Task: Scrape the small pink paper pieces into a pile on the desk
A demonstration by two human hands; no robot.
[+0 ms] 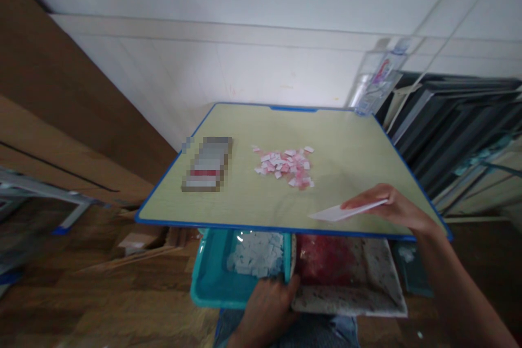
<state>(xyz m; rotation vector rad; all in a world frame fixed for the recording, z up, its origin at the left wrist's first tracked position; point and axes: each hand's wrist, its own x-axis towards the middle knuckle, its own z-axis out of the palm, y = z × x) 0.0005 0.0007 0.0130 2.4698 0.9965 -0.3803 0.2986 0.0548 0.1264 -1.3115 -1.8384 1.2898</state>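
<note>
My right hand (pixel 387 204) is closed on a thin, flat white card (pixel 342 212), held tilted above the near right part of the folding table's yellowish top (pixel 244 209). Down at the front, my left hand (pixel 271 302) has its fingers curled over the near rim of a teal plastic basin (pixel 199 277), thumb beside the neighbouring tray; the fingertips are partly hidden. Inside the basin lie many small white square pieces (pixel 259 255). A loose heap of small pink and white pieces (pixel 285 166) is spread on the middle of the table.
A stained whitish tray (pixel 350 302) with red residue sits right of the basin, under the table edge. A pixelated flat object (pixel 207 166) lies on the table's left. A clear bottle (pixel 379 81) stands at the back right corner, near stacked dark panels (pixel 452 114).
</note>
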